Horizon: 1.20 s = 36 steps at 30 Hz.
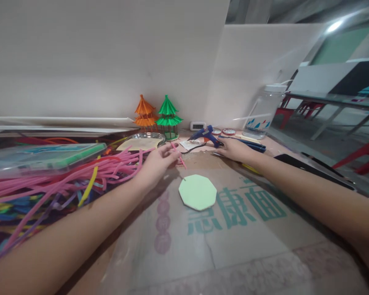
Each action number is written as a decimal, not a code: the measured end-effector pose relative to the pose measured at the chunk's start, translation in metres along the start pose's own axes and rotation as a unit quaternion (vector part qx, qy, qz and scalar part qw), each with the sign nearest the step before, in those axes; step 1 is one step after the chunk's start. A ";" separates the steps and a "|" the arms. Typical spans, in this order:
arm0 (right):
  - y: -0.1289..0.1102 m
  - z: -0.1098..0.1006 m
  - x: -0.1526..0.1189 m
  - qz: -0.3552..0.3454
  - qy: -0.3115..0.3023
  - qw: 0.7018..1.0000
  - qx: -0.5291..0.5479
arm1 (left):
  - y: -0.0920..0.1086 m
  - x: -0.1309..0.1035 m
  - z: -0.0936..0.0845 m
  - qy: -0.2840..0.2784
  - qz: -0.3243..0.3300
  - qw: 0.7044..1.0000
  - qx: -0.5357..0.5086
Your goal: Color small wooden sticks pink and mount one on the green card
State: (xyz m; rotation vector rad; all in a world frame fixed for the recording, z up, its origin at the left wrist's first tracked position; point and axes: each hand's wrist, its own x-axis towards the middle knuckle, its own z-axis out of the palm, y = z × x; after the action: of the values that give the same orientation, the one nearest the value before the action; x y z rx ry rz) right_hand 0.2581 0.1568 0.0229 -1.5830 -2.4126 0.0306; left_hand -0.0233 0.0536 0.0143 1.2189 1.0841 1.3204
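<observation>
My left hand (162, 160) pinches a short pink strip (182, 159) between thumb and fingers, left of centre. Farther right, my right hand (232, 148) has its fingers closed around the handle end of a blue glue gun (204, 133), whose nozzle points left. A pale green eight-sided piece (197, 192) lies flat on the cardboard between my arms, nearer to me than both hands. Behind my left hand stand an orange pagoda model (144, 112) and a green pagoda model (168, 116).
Many pink strips (110, 172) and a clear plastic case (49, 157) fill the left side. A white digital timer (198, 125) stands by the wall. At the back right is a large clear bottle (261, 114); a black flat object (310, 170) lies beyond my right forearm.
</observation>
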 end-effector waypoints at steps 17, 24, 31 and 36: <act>-0.078 0.016 -0.101 -0.282 -0.071 0.936 0.199 | 0.044 -0.052 0.005 -0.145 0.171 0.898 0.380; -0.051 0.018 -0.092 -0.286 -0.080 0.934 0.199 | 0.040 -0.059 0.009 -0.143 0.191 0.884 0.403; -0.054 0.017 -0.090 -0.297 -0.097 0.928 0.201 | 0.032 -0.058 0.011 -0.120 0.207 0.888 0.393; -0.054 0.015 -0.089 -0.304 -0.098 0.927 0.197 | 0.029 -0.059 0.013 -0.122 0.213 0.887 0.392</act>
State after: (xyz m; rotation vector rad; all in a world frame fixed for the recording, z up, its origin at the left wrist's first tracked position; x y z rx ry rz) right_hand 0.2391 0.0560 -0.0008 -0.6508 -2.7171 0.5399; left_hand -0.0129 -0.0086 0.0383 2.2669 1.2496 0.9948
